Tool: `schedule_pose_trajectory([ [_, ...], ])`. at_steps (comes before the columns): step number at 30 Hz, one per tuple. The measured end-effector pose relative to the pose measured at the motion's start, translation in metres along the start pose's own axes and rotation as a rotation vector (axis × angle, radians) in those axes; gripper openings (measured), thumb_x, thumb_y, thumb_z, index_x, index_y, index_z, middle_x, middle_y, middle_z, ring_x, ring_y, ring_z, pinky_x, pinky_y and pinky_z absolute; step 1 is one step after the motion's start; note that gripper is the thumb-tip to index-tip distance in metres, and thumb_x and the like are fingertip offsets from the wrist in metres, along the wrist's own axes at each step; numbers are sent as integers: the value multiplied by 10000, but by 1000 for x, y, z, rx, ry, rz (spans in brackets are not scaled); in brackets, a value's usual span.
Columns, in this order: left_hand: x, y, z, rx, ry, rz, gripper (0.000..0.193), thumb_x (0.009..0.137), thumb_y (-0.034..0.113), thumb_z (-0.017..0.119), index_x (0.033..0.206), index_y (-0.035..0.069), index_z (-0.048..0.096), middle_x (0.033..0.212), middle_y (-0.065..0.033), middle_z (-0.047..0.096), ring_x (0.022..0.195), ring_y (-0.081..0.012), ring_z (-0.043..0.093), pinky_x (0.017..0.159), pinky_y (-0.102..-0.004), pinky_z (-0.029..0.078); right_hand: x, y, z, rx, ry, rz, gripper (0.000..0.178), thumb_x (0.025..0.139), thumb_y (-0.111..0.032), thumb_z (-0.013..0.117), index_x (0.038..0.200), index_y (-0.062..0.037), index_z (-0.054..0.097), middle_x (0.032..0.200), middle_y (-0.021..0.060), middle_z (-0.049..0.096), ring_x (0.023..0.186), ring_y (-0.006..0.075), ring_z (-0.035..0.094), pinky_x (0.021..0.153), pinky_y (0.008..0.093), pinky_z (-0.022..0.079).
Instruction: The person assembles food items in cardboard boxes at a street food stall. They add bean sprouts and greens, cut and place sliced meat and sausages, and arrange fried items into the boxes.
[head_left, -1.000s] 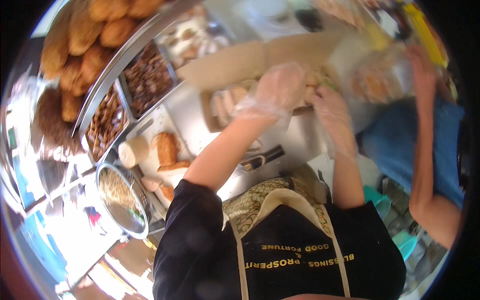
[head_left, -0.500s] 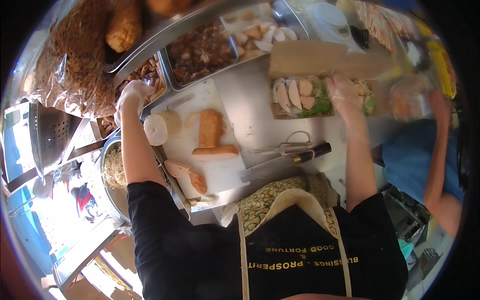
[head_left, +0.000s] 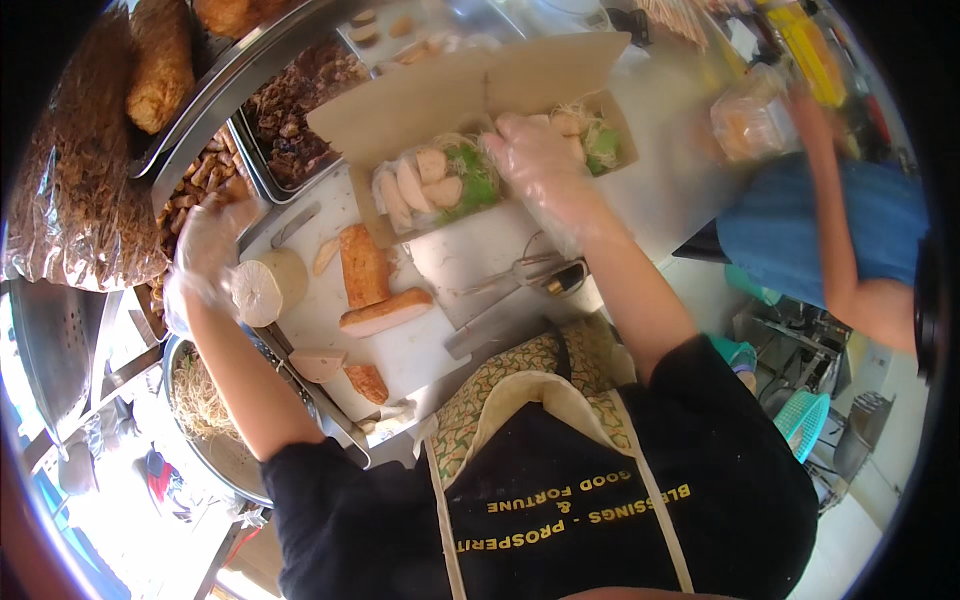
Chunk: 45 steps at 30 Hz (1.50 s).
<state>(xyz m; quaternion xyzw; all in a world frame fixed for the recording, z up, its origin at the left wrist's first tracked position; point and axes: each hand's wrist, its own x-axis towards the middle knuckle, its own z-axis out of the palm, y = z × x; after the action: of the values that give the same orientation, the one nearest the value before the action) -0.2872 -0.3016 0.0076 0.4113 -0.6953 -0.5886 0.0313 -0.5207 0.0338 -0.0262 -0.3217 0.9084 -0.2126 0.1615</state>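
My right hand [head_left: 548,180], in a clear plastic glove, is closed at the middle of an open brown paper food box [head_left: 370,200]; whatever lies under its fingers is hidden. Pale sliced pieces [head_left: 412,188], thin shreds and green leaf fill the box on both sides of that hand. My left hand [head_left: 205,250], gloved too, is over the edge of a tray of brown chopped pieces [head_left: 205,165]. Motion smears its fingers, so their grip is unclear. Beside it stands a round white block [head_left: 268,288] on the white cutting board [head_left: 420,345].
A browned loaf [head_left: 365,265] and cut pieces lie on the board. A knife [head_left: 500,325] and tongs [head_left: 520,275] are near me. Dark chopped food fills a metal tray [head_left: 300,110]. A bowl of shreds [head_left: 205,395] stands left. Another person's hand [head_left: 815,125] holds a clear package [head_left: 750,120].
My right hand and the food box have shifted left, so the box now overlaps the cutting board and metal trays. My left hand has drawn back slightly toward me. The whole view has turned.
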Motion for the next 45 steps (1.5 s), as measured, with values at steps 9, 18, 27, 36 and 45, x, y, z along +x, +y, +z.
schedule_pose_trajectory([
  [9, -67, 39, 200, 95, -305, -147, 440, 973, 323, 708, 1284, 15, 666, 1103, -83, 720, 967, -159, 628, 899, -294, 494, -68, -15, 5, 795, -173, -46, 388, 990, -250, 667, 1311, -34, 638, 1024, 127, 711, 897, 174, 650, 800, 342, 536],
  [18, -13, 51, 249, 813, -200, -31, 478, 979, 448, 619, 1165, 19, 719, 1061, -207, 745, 997, -341, 714, 909, -429, 532, -42, 98, -33, 358, 369, 297, 227, 939, -231, 710, 1056, -44, 657, 965, 125, 703, 892, 244, 665, 809, 387, 527],
  [27, -16, 17, 255, 879, 66, 315, 311, 942, 351, 676, 1100, 92, 748, 1012, -233, 737, 1020, -410, 700, 940, -511, 522, -51, 95, -33, 33, 307, 28, 196, 962, -239, 628, 1053, -71, 671, 1006, 189, 685, 968, 402, 646, 848, 492, 505],
  [36, -36, 20, 147, 834, -21, 253, 319, 1001, 318, 594, 1180, 98, 740, 1204, -166, 709, 1139, -307, 682, 1007, -396, 507, -119, 69, 0, -290, -319, -428, 566, 851, -147, 687, 1405, -193, 584, 984, 164, 693, 943, 366, 676, 805, 491, 534],
  [45, 118, 53, 78, 1077, 45, 232, 879, 837, 247, 824, 1594, 228, 378, 1655, -255, 270, 1433, -412, 463, 1201, -435, 396, -114, 58, 13, -443, -500, -288, 413, 826, -207, 693, 1228, -180, 604, 858, 133, 679, 806, 374, 683, 646, 504, 523],
])
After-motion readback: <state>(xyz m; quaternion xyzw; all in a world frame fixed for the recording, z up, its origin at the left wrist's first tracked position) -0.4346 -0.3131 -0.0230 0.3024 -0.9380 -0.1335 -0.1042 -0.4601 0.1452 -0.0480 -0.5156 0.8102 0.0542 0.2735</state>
